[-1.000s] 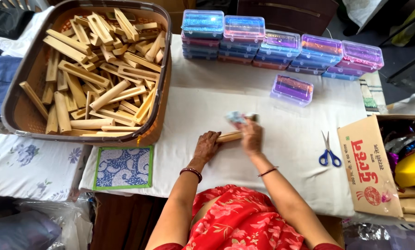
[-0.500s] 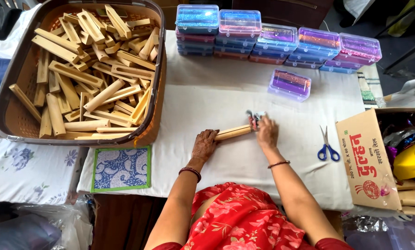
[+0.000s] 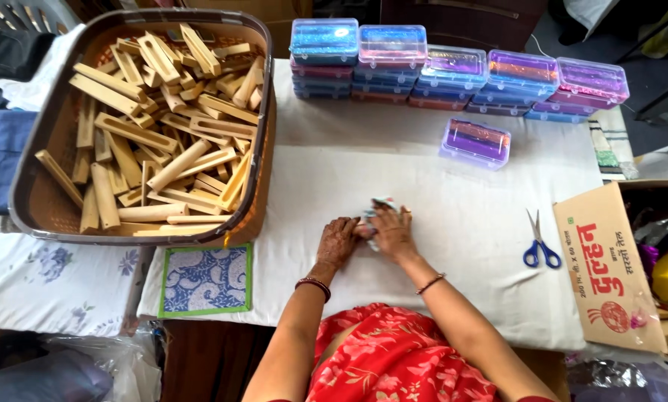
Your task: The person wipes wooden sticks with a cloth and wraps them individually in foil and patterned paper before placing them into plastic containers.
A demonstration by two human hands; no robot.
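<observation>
My two hands meet on the white table cover (image 3: 438, 186) in front of me. Fingers curled, my left hand (image 3: 339, 242) presses against the right one. My right hand (image 3: 393, 232) covers a small pale blue-and-white cloth (image 3: 379, 203), which pokes out above its fingers. The short wooden piece between the hands is almost wholly hidden under them. Bangles sit on both wrists.
A large brown basket (image 3: 43, 216) full of several slotted wooden pieces (image 3: 163, 141) stands at the left. Stacks of glittery plastic boxes (image 3: 453, 71) line the back, one purple box (image 3: 475, 141) apart. Blue scissors (image 3: 539, 242) and a cardboard box (image 3: 609, 275) lie right; a patterned mat (image 3: 206, 279) lies near left.
The wooden piece, seen lying between my hands earlier, is now covered. My hands have drawn close together, the right one moving left with the cloth.
</observation>
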